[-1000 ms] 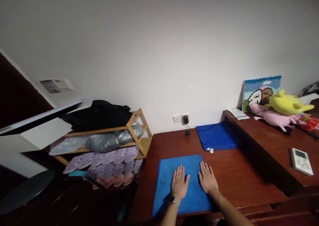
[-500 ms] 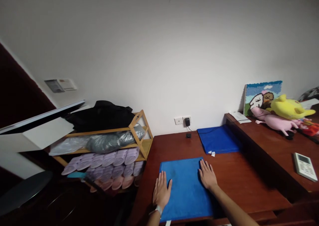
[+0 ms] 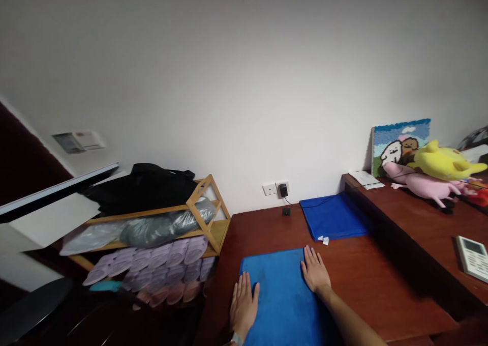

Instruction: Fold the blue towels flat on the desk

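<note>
A light-blue cloth [image 3: 282, 295] lies flat on the reddish-brown desk [image 3: 263, 229], its near edge cut off by the bottom of the view. My left hand [image 3: 244, 303] rests flat along the cloth's left edge, fingers stretched forward and thumb apart. On the right edge, near the far corner, my right hand [image 3: 315, 270] lies flat with fingers extended. Neither hand grips anything. Farther back, a folded darker-blue cloth [image 3: 333, 216] with small white tags sits against the wall and the raised desk section.
Plush toys [image 3: 423, 183], a dog picture [image 3: 400, 145] and a white calculator-like device [image 3: 473, 257] are on the raised section at right. A wooden rack [image 3: 217, 224] holds lilac slippers [image 3: 175, 252] and a black bag [image 3: 148, 188] at left. A black plug [image 3: 283, 190] sits in the wall socket.
The view has tilted slightly, so the desk and cloth appear lower. Both hands stay flat on the cloth's two side edges, with no clear movement against it.
</note>
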{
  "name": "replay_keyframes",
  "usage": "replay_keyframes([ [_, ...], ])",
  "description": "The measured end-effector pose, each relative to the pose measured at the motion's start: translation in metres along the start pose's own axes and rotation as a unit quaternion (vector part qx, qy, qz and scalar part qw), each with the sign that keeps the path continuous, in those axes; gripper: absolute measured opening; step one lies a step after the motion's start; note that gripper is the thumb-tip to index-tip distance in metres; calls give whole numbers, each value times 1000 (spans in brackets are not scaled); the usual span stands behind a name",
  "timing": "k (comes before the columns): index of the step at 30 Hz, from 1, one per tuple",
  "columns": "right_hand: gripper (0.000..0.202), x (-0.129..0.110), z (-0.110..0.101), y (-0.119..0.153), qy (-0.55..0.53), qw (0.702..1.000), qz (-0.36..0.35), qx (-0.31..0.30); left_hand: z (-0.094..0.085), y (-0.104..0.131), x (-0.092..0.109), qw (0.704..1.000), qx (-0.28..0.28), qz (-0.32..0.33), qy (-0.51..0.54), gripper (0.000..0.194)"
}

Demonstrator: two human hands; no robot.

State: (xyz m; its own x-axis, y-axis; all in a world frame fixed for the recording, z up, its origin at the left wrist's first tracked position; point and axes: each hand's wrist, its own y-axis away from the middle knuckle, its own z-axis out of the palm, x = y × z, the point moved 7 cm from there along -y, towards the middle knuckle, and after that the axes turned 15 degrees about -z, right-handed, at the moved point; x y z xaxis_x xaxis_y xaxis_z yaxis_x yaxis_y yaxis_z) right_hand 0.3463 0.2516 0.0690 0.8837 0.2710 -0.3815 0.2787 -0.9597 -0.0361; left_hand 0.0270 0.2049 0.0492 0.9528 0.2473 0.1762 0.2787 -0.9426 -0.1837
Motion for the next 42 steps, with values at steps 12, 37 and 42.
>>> replay_keyframes([
  [12, 68, 0, 0, -2, 8, 1000, -17, -9, 18, 6, 205, 972, -109, 205, 43, 62],
  [37, 72, 1, 2, 2, 21, 1000, 4, -12, -2, -20, -108, 999, -28, -25, -16, 65],
  [42, 73, 5, 11, 1, 33, 999, 0, -6, -18, -2, -113, 999, 14, -28, -5, 62],
])
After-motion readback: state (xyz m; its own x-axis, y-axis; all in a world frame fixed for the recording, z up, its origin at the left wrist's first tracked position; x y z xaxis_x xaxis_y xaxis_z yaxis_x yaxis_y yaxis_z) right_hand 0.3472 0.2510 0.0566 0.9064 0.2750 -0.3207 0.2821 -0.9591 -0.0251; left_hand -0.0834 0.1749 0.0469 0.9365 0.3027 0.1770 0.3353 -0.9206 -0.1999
